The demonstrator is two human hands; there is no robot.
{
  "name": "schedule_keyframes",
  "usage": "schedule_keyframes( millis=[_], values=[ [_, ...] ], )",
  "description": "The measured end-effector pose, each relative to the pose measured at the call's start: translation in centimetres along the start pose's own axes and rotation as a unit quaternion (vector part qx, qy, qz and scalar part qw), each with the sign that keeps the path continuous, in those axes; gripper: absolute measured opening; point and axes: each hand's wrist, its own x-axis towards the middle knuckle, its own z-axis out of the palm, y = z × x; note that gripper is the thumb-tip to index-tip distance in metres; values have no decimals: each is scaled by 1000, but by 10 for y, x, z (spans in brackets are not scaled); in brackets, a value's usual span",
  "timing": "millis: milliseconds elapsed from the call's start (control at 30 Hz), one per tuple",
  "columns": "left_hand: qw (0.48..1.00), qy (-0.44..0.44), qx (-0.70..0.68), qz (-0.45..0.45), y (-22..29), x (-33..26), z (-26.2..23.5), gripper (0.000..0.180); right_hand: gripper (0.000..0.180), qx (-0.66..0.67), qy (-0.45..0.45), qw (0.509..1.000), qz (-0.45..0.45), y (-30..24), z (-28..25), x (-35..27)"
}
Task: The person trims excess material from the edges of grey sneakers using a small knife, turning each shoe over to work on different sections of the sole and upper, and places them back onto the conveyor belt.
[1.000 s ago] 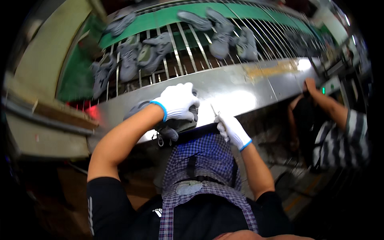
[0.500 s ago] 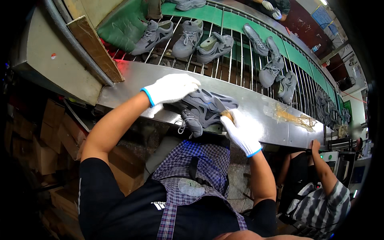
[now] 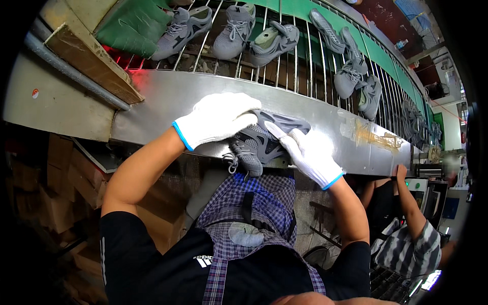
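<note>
A grey sneaker [image 3: 249, 152] lies tilted on its side at the near edge of the metal ledge, its grey sole turned away from me and its laces hanging toward my apron. My left hand [image 3: 218, 119], in a white knit glove with a blue cuff, grips the shoe at the left end of its sole. In my gloved right hand [image 3: 312, 157] is a flat-bladed tool [image 3: 274, 129]; its pale blade lies against the sole's side. The fingers cover the tool's handle.
Beyond the metal ledge [image 3: 168, 96] runs a rack of metal bars carrying several grey sneakers [image 3: 234, 33] and a green strip. A wooden board [image 3: 94, 63] and a beige housing stand at left. Cardboard boxes [image 3: 81, 178] are lower left. Another person [image 3: 406, 249] works at right.
The view has shifted slightly. My left hand has curled further over the shoe. The tool's blade has swung flatter against the sole, and its tan handle no longer shows.
</note>
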Motion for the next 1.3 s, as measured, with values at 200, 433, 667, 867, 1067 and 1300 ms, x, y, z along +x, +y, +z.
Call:
schedule_keyframes(
  millis=[200, 433, 667, 867, 1067, 1300],
  values=[
    [993, 104, 59, 6, 8, -3, 3, 28, 36, -64, -54, 996, 32, -1, 12, -4],
    [962, 247, 66, 96, 74, -61, 28, 44, 34, -67, 35, 960, 270, 110, 53, -81],
    [962, 186, 50, 194, 126, -76, 102, 48, 41, 122, 192, 947, 227, 73, 38, -23],
    [899, 282, 244, 228, 48, -63, 120, 45, 43, 299, 147, 917, 221, 32, 87, -20],
    [944, 262, 19, 198, 95, -20, 9, 58, 45, 436, 291, 842, 131, 3, 28, -26],
    [945, 258, -199, 24, 125, 0, 5, 57, 76, 488, 321, 801, 130, -17, 11, -30]
  ],
)
